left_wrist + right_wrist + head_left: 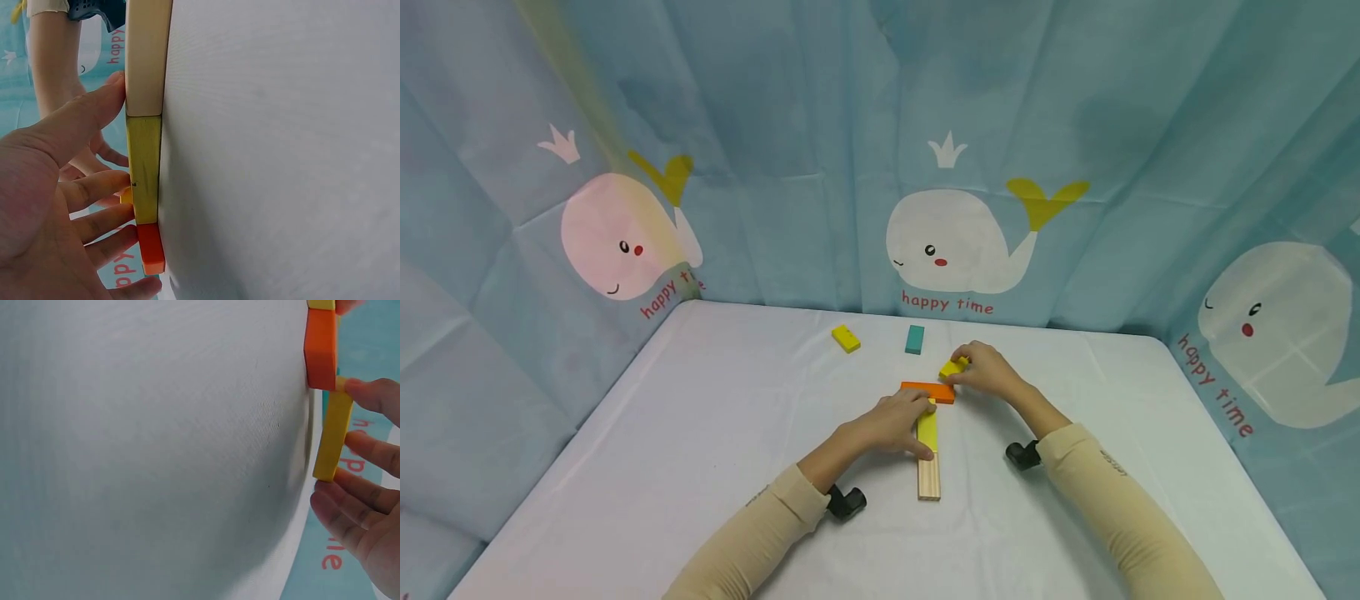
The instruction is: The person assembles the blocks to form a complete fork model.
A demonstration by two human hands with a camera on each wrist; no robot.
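Observation:
A row of flat blocks runs away from me: a plain wooden block (928, 482) nearest, a yellow block (928, 430) end to end with it, and an orange block (943, 393) lying crosswise at the far end. My left hand (889, 423) rests on the row with fingers spread and fairly straight. Its thumb is at the wooden block's edge in the left wrist view, the other fingertips along the yellow and orange ones. Between thumb and fingers my right hand (991, 372) pinches another yellow block (335, 434), just beyond the orange block's right end.
Farther back on the white-covered table (760, 392) lie a loose yellow block (846, 338) and a teal block (914, 340). A blue curtain (820, 233) with whale prints stands behind the table's far edge. Small black devices (847, 504) sit at both wrists.

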